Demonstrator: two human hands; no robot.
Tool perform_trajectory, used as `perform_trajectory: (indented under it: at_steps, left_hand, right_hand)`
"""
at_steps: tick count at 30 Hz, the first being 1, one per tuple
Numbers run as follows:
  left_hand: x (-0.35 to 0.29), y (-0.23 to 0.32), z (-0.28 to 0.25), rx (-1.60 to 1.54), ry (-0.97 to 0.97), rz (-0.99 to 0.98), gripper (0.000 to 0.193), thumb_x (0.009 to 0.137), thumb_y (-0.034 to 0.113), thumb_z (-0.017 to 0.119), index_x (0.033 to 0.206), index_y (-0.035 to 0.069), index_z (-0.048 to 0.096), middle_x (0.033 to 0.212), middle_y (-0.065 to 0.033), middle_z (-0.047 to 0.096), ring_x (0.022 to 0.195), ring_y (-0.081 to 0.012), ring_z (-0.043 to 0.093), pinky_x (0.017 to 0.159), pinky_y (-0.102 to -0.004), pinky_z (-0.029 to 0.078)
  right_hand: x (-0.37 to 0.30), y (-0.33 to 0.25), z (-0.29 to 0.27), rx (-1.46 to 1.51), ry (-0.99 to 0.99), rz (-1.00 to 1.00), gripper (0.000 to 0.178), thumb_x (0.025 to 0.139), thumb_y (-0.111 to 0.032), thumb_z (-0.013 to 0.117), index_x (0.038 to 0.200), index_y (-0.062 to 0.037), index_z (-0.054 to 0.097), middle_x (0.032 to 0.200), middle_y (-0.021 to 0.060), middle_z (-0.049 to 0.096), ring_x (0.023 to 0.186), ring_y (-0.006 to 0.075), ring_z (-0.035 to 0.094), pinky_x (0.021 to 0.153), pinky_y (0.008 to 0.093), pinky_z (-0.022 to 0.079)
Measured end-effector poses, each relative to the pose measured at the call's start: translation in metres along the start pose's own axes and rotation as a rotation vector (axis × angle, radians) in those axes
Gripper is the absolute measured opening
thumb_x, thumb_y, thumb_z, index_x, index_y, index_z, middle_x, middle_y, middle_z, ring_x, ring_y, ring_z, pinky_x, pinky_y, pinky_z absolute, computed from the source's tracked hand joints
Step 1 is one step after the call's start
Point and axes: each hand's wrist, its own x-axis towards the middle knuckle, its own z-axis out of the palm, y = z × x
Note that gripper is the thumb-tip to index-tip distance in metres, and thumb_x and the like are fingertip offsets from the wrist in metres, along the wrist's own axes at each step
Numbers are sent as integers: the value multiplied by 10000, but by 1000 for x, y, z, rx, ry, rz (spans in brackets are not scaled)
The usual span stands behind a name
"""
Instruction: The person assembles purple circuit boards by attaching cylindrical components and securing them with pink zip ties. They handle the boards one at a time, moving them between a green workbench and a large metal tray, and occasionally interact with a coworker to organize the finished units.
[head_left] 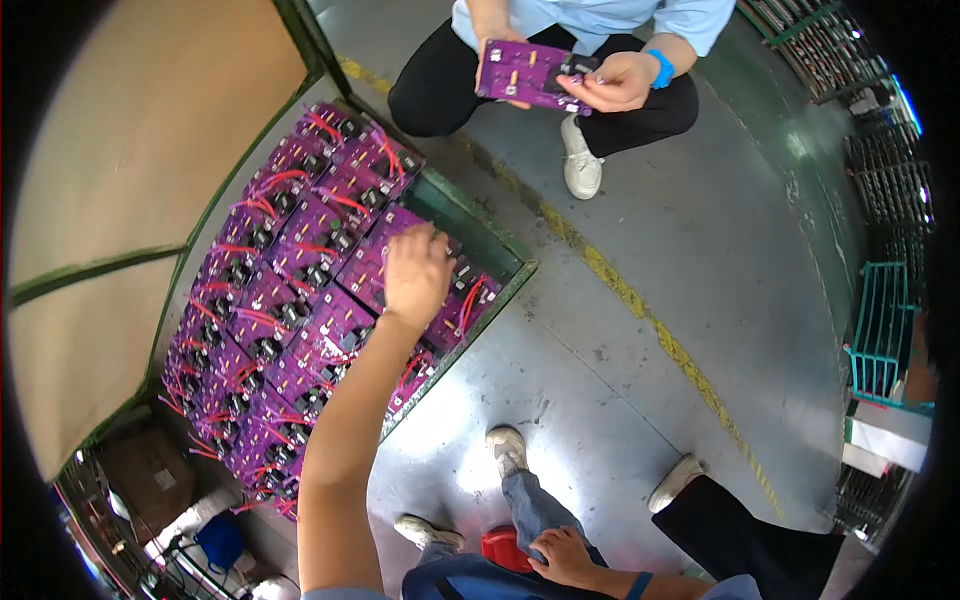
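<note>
My left hand [418,275] reaches over a box packed with purple circuit boards. Its fingers are bent down onto one board [392,228] near the box's right side; the fingertips are partly hidden. That board carries dark parts, and red wires [470,303] show on it or beside it. My right hand [562,556] rests on my jeans-clad thigh with its fingers apart and holds nothing. Many more boards [305,225] with red wires and black components lie in close rows to the left of my left hand.
Across from me, a crouching person holds a purple board [525,75]. The box's green edge [500,290] borders the grey floor, crossed by a yellow line [640,305]. A red stool [507,549] is by my legs. Another person's shoe [675,484] is at right, beyond it racks [880,335].
</note>
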Motion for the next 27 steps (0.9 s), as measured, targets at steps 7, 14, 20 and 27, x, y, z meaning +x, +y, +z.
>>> perform_trajectory:
  at_steps: [7, 14, 20, 27]
  left_hand:
    - [36, 2, 39, 368, -886, -389, 530, 788, 445, 522, 1122, 34, 532, 1082, -82, 583, 1032, -230, 540, 926, -430, 284]
    - [27, -15, 53, 249, -863, -432, 654, 636, 460, 680, 1110, 39, 519, 1125, -88, 530, 1043, -201, 517, 877, -427, 364]
    - [32, 3, 41, 297, -807, -380, 673, 655, 450, 677, 1135, 26, 470, 1067, -91, 523, 1014, -242, 517, 876, -375, 376]
    - [26, -3, 49, 269, -757, -347, 686, 656, 438, 671, 1141, 2, 458, 1089, -114, 503, 1039, -240, 496, 899, -373, 350]
  right_hand:
    - [-2, 3, 4, 6, -17, 54, 222, 727, -312, 619, 846, -126, 605, 864, 17, 582, 898, 178, 534, 824, 366, 349]
    - [5, 6, -4, -4, -15, 64, 240, 714, -321, 632, 851, -125, 600, 854, 17, 579, 897, 177, 534, 829, 359, 345]
    - [6, 5, -4, 41, 44, 51, 241, 695, -298, 648, 847, -120, 595, 856, 21, 579, 904, 181, 531, 833, 373, 348]
    - [10, 6, -8, 45, 40, 27, 239, 688, -284, 650, 852, -121, 587, 835, 20, 579, 911, 184, 527, 839, 380, 346]
